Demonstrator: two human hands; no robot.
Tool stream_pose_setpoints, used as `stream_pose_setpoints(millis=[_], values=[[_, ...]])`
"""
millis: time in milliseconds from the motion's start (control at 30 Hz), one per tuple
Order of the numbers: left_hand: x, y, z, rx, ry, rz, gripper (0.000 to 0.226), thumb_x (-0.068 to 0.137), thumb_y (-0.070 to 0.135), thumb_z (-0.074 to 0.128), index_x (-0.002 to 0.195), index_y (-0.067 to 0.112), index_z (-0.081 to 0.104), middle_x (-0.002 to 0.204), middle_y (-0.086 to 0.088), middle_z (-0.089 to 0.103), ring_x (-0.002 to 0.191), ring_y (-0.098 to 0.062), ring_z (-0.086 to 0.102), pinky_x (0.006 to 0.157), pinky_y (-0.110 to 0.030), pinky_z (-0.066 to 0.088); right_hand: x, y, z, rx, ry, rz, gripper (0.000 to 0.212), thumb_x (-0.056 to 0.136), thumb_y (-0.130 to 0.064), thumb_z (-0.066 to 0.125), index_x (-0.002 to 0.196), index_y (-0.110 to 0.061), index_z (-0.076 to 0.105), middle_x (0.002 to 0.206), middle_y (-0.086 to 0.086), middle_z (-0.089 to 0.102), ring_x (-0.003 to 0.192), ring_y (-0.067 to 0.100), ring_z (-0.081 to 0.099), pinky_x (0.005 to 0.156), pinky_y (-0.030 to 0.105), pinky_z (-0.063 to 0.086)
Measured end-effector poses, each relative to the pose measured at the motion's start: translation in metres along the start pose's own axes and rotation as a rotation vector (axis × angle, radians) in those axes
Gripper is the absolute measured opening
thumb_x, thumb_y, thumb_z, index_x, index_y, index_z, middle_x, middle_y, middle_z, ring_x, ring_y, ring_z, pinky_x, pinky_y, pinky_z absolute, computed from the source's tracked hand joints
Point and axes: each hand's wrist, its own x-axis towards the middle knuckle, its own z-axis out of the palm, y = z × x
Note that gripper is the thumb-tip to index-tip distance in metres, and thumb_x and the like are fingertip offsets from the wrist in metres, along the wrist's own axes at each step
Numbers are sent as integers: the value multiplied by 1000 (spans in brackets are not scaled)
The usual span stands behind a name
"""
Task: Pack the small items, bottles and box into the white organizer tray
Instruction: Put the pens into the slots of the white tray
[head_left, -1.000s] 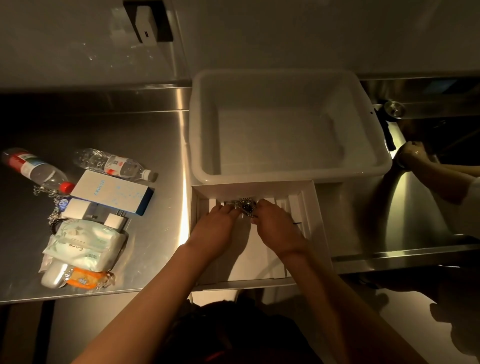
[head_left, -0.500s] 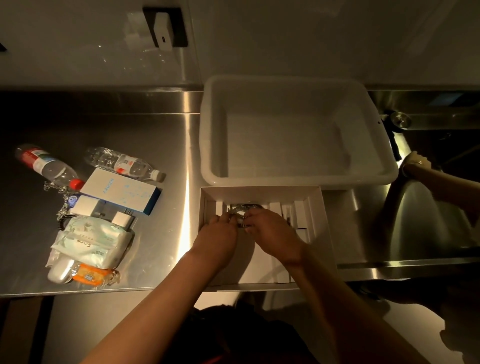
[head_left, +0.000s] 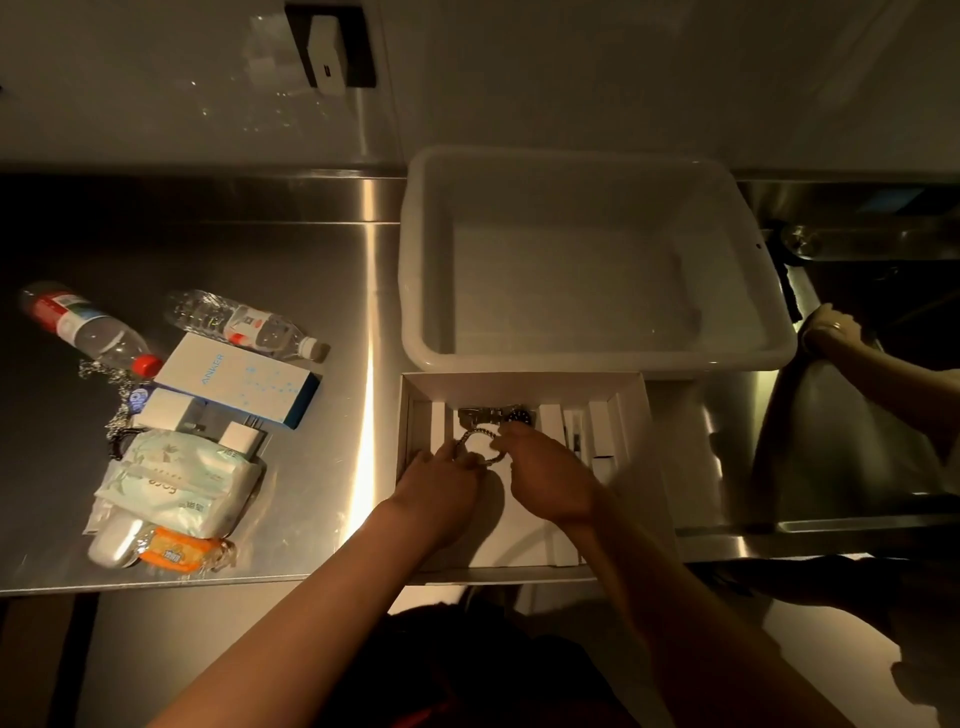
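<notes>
The white organizer tray (head_left: 631, 415) lies on the steel counter in front of me. A metal watch (head_left: 501, 417) lies in one of its far slots. Over the tray, my left hand (head_left: 441, 480) and my right hand (head_left: 548, 478) both pinch a silver chain bracelet (head_left: 475, 441) between them. To the left lie two clear bottles, one red-capped (head_left: 88, 330) and one white-capped (head_left: 244, 325), a white and blue box (head_left: 236, 382), a white charger (head_left: 239, 439), a wipes pack (head_left: 176, 480), an orange packet (head_left: 179, 551) and a white case (head_left: 114, 543).
A large white plastic tub (head_left: 592, 260) stands right behind the tray. A chain with a blue tag (head_left: 127, 400) lies under the box. Another person's hand (head_left: 831, 327) rests at the sink edge on the right. The counter's front edge is close to the tray.
The two hands have drawn back a little from the tray's far slots, and the silver bracelet now shows between their fingers. The watch lies uncovered behind them.
</notes>
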Motion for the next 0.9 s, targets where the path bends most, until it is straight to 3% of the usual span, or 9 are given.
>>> stream_pose_setpoints(millis=[100, 200, 367, 500, 700, 900], values=[[0, 0, 1, 42, -46, 9, 64, 101, 18, 50, 159, 15, 23, 168, -7, 15, 155, -32, 3, 118, -58, 25, -9, 4, -3, -67, -52, -60, 59, 87, 10, 56, 139, -19, 60, 158, -3, 38, 142, 19, 40, 116, 31, 33], [1, 1, 0, 105, -79, 4, 67, 100, 20, 53, 159, 9, 22, 167, -9, 14, 155, -33, 1, 117, -59, 25, -15, 1, -2, -117, -119, -111, 63, 84, 12, 54, 139, -19, 59, 157, -8, 38, 139, 20, 43, 113, 36, 40], [6, 7, 3, 130, -39, -53, 62, 104, 24, 44, 158, 4, 20, 167, -13, 9, 155, -35, 0, 116, -60, 23, -13, -1, 5, -110, -120, -38, 59, 87, 6, 55, 142, -15, 47, 146, 2, 48, 125, 23, 53, 104, 38, 47], [11, 5, 1, 96, -17, -93, 57, 108, 23, 32, 159, 5, 16, 169, -12, 2, 155, -34, -6, 119, -61, 17, -9, -1, 5, -103, -86, -36, 54, 90, 0, 54, 143, -11, 47, 152, 3, 42, 131, 25, 50, 107, 37, 44], [14, 4, -2, 103, 23, -129, 54, 108, 22, 29, 158, 3, 20, 168, -15, 6, 156, -32, -6, 119, -59, 20, -6, 1, 7, -75, -115, -47, 56, 87, -1, 55, 142, -10, 46, 156, 3, 36, 124, 30, 55, 98, 45, 50], [7, 6, -1, 65, 67, -170, 57, 107, 23, 28, 159, 3, 15, 168, -15, 10, 156, -32, -6, 120, -57, 16, -4, 2, 6, -8, -135, -73, 63, 89, -7, 57, 150, -14, 42, 166, 0, 21, 140, 28, 42, 110, 42, 42]])
